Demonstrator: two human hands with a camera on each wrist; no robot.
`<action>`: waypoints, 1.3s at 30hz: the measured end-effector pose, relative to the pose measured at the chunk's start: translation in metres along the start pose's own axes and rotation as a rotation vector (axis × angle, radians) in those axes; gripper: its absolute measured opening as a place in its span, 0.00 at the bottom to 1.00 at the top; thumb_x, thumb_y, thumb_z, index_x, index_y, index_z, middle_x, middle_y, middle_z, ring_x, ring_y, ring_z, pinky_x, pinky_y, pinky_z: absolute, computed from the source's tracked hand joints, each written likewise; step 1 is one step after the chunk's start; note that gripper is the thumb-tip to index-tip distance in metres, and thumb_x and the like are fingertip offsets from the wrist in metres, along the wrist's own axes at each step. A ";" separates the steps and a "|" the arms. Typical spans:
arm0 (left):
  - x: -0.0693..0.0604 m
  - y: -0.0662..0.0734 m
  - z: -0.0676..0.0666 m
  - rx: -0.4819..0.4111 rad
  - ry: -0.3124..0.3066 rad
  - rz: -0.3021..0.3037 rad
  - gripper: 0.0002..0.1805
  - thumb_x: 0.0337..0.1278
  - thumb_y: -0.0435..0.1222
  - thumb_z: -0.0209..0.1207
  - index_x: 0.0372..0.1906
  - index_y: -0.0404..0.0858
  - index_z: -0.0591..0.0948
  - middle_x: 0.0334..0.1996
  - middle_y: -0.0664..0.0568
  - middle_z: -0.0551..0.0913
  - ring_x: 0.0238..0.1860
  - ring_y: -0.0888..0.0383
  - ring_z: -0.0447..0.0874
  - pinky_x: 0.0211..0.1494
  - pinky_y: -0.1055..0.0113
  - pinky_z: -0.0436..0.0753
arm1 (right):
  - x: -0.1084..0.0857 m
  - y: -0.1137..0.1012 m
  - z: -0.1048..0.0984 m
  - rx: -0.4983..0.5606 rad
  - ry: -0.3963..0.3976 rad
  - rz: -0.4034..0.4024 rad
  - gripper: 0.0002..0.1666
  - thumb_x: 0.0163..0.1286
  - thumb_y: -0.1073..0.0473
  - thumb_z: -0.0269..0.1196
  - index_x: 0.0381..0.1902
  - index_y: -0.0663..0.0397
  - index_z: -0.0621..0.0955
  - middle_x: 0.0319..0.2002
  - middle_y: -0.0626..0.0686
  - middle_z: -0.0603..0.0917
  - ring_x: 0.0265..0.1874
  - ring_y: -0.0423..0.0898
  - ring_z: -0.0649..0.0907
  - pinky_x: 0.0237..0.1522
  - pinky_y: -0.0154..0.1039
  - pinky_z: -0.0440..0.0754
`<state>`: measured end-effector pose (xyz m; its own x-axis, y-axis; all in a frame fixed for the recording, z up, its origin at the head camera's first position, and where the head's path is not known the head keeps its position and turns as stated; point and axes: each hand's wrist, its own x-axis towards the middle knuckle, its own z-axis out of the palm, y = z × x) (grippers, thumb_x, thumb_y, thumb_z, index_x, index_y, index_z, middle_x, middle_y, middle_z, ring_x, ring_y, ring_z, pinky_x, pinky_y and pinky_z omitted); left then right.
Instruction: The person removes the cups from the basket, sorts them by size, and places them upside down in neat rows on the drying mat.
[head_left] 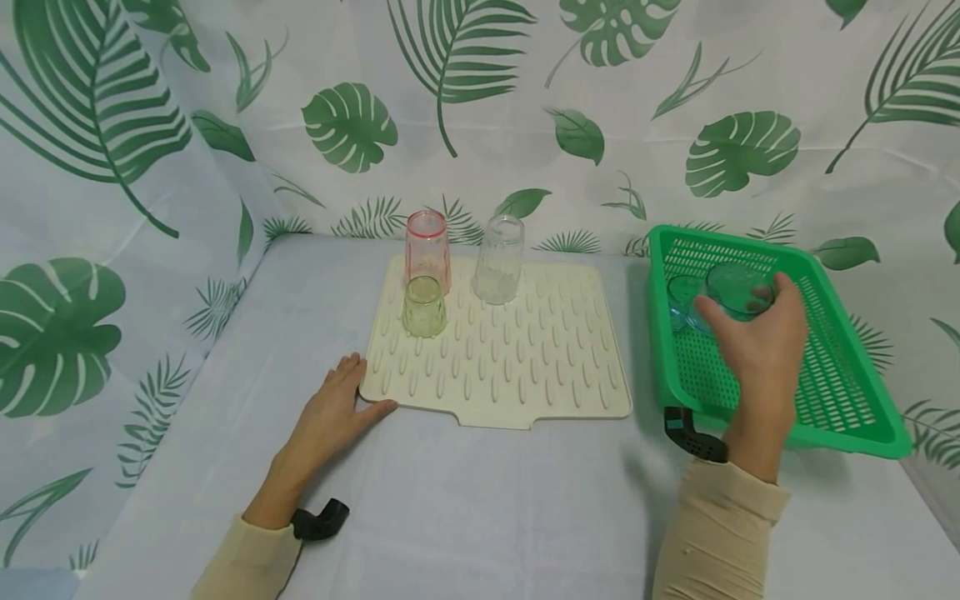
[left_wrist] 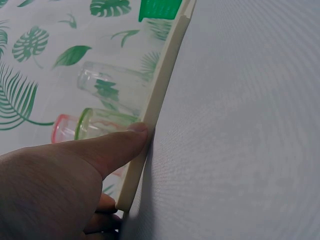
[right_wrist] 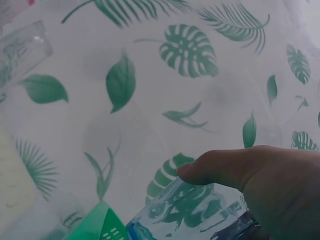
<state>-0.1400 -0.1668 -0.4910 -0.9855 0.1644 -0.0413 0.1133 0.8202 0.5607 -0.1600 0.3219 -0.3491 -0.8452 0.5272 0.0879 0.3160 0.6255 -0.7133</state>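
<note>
My right hand [head_left: 765, 350] grips a bluish clear glass [head_left: 738, 287] over the green basket [head_left: 675, 375], thumb on one side and fingers on the other. In the right wrist view the thumb [right_wrist: 215, 167] presses on this glass [right_wrist: 175, 212]. Beside it in the basket is another blue-tinted glass [head_left: 678, 292]. My left hand [head_left: 330, 417] rests at the near left corner of a cream ridged draining board [head_left: 495, 412], its thumb along the front edge. On that board stand a pink-rimmed tall glass [head_left: 427, 242], a clear tall glass [head_left: 499, 258] and a short green glass [head_left: 424, 308].
A white cloth [head_left: 480, 517] covers the table under the board and basket. Behind hangs a leaf-patterned curtain [head_left: 487, 125], close to the back of the board. The basket's raised rim [head_left: 847, 325] surrounds its glasses on the right.
</note>
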 end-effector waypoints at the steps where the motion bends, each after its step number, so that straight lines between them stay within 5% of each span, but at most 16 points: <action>1: 0.000 0.000 0.000 0.000 -0.001 -0.001 0.49 0.61 0.56 0.64 0.76 0.29 0.60 0.78 0.33 0.54 0.80 0.35 0.48 0.81 0.40 0.52 | -0.001 -0.001 0.000 0.007 0.010 -0.004 0.59 0.66 0.36 0.62 0.82 0.48 0.44 0.78 0.55 0.61 0.72 0.57 0.67 0.70 0.59 0.70; 18: 0.002 0.001 -0.002 -0.015 -0.002 0.003 0.50 0.61 0.56 0.64 0.76 0.29 0.60 0.78 0.32 0.54 0.79 0.34 0.47 0.80 0.38 0.53 | -0.011 -0.022 0.008 0.182 0.041 -0.075 0.49 0.60 0.43 0.73 0.76 0.36 0.65 0.68 0.43 0.76 0.61 0.36 0.73 0.70 0.38 0.74; 28: 0.004 0.006 -0.007 -0.019 -0.026 -0.003 0.50 0.61 0.55 0.64 0.75 0.27 0.60 0.77 0.30 0.54 0.79 0.33 0.49 0.79 0.37 0.54 | -0.015 -0.028 0.013 0.232 0.038 -0.121 0.43 0.61 0.46 0.73 0.73 0.38 0.70 0.65 0.47 0.79 0.57 0.33 0.75 0.68 0.36 0.76; 34: 0.012 0.017 -0.014 -0.002 -0.058 -0.006 0.51 0.62 0.56 0.63 0.76 0.26 0.58 0.77 0.30 0.54 0.79 0.33 0.50 0.79 0.38 0.56 | -0.018 -0.031 0.014 0.224 0.012 -0.148 0.41 0.64 0.44 0.70 0.73 0.38 0.69 0.66 0.48 0.79 0.57 0.33 0.75 0.68 0.37 0.76; 39: 0.023 0.039 -0.021 -0.015 -0.068 0.051 0.52 0.62 0.56 0.63 0.76 0.26 0.56 0.78 0.32 0.55 0.79 0.37 0.52 0.79 0.41 0.59 | -0.022 -0.037 0.019 0.183 -0.050 -0.210 0.46 0.64 0.42 0.70 0.75 0.42 0.66 0.67 0.51 0.78 0.61 0.40 0.76 0.67 0.40 0.76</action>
<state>-0.1607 -0.1424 -0.4529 -0.9676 0.2430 -0.0685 0.1607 0.8019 0.5754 -0.1613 0.2762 -0.3375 -0.9055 0.3653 0.2162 0.0525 0.6017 -0.7970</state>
